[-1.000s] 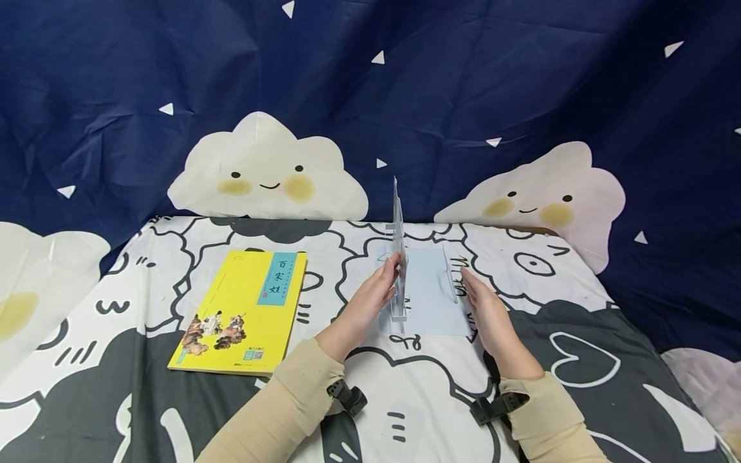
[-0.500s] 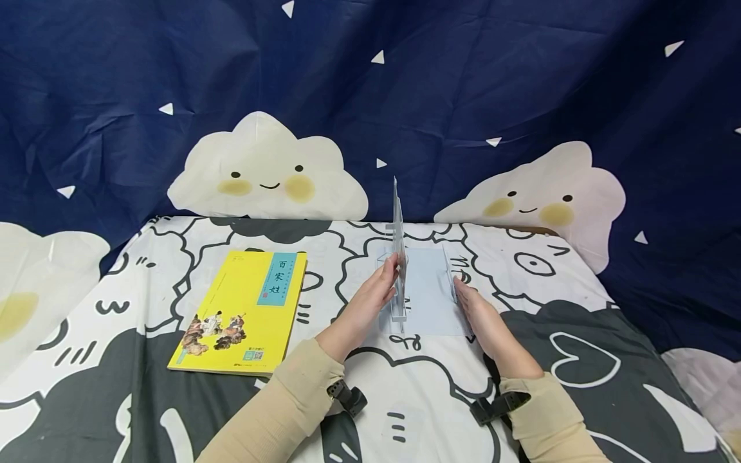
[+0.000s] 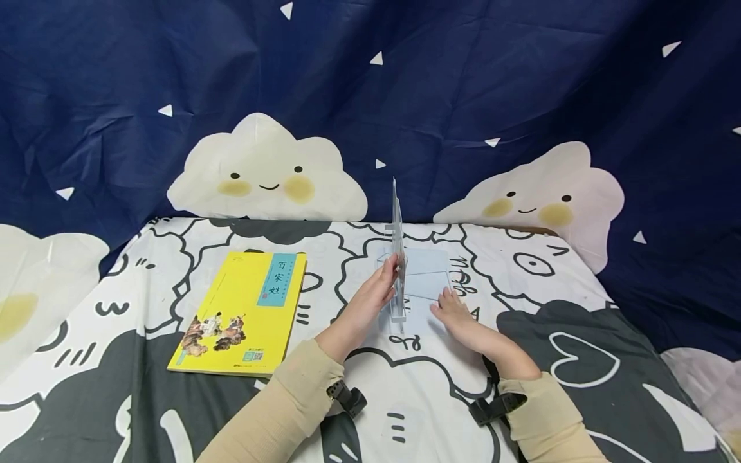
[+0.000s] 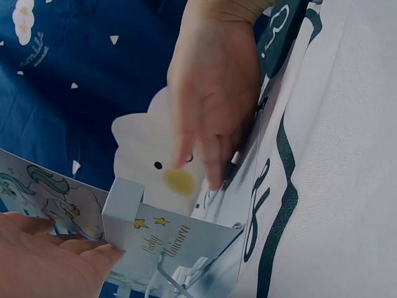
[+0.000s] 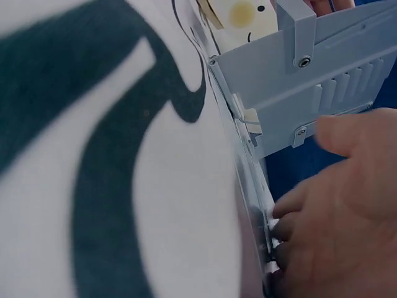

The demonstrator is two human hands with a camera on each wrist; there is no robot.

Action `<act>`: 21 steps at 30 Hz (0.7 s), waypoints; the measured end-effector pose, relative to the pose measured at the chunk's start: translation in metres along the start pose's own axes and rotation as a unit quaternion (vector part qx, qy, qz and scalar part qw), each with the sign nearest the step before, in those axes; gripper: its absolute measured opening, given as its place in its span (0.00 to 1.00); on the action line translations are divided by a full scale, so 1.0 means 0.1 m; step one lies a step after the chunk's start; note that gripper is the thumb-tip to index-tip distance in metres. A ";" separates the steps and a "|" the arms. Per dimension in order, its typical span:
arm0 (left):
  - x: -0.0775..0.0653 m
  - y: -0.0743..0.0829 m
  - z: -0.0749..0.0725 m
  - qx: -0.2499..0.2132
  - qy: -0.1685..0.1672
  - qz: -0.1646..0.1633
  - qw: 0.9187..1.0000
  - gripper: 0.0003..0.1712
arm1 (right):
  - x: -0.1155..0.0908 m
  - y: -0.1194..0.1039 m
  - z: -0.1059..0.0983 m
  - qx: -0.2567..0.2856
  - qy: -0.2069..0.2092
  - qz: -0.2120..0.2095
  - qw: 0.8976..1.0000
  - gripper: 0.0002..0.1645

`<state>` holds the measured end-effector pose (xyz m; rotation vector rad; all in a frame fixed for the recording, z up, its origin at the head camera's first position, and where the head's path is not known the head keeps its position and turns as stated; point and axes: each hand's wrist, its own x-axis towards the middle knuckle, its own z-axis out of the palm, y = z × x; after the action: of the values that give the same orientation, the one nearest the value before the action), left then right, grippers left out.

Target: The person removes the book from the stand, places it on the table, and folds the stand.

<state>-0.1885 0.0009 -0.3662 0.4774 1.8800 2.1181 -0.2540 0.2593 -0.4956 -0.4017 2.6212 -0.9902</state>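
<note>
A pale metal book stand (image 3: 398, 283) has its panel upright and edge-on in the head view, over a light-blue base (image 3: 425, 260) flat on the cloth. The left wrist view shows unicorn print on the panel's face (image 4: 177, 239) and a white clip (image 4: 123, 211). My left hand (image 3: 367, 299) grips the panel from the left, with fingers beside the clip. My right hand (image 3: 463, 325) reaches down at the base's right side, fingers loosely bent and touching near its edge. A thin wire support (image 3: 428, 273) runs low between panel and base edge. My right fingertips are partly hidden.
A yellow book (image 3: 243, 308) with a blue title label lies left of the stand. Black-and-white cartoon cloth (image 3: 393, 392) covers the surface. Behind it hangs a dark blue curtain (image 3: 324, 71) with cloud prints.
My right hand has moved left and down onto the base's edge. The wire support, upright at the right before, has swung down leftward toward the panel. My left hand and the book stay put.
</note>
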 end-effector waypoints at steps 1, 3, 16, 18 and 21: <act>0.00 0.00 0.00 0.001 0.000 0.001 1.000 0.38 | -0.06 -0.08 -0.01 -0.026 -0.005 -0.005 1.000 0.55; 0.00 0.00 0.00 0.002 0.000 0.001 1.000 0.38 | -0.23 -0.38 -0.08 -0.050 -0.029 0.019 0.998 0.53; -0.02 -0.05 0.04 0.072 0.013 -0.018 0.997 0.38 | -0.60 -1.04 -0.25 0.047 -0.008 0.040 0.998 0.44; -0.02 -0.05 0.05 0.078 0.010 -0.014 0.997 0.39 | -0.62 -1.07 -0.26 0.086 -0.003 0.019 0.996 0.43; -0.02 -0.05 0.07 0.111 0.002 -0.015 0.994 0.41 | -0.66 -1.15 -0.23 0.140 -0.001 -0.026 0.990 0.40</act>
<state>-0.1837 0.0073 -0.3702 0.4883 2.1228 1.9017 -0.1855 0.2138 -0.3889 -0.4018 2.4317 -1.3493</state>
